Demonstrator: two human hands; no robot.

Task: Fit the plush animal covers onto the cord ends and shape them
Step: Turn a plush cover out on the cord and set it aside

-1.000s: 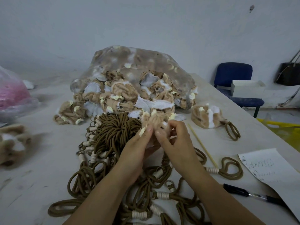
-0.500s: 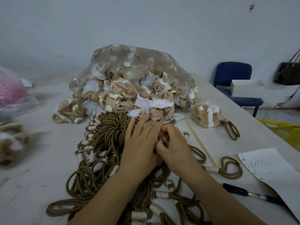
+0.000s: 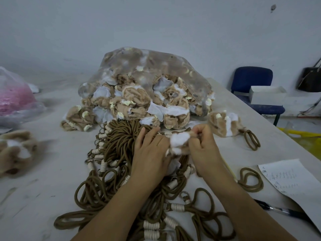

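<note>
Softly fuzzy tan-and-white plush cover [image 3: 178,142] in curled right hand [image 3: 203,150]

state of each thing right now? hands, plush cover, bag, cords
tan and white plush cover, bunched, pinched by the right hand
brown cord bundle, loose heap on the table
right hand, fingers curled, pinching the cover
left hand, fingers straight, resting on the cord bundle
clear plastic bag, open, covers spilling out

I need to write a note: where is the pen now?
In the head view, the pen lies at the lower right, along the near edge of the sheet of paper, just right of the right forearm.
</note>
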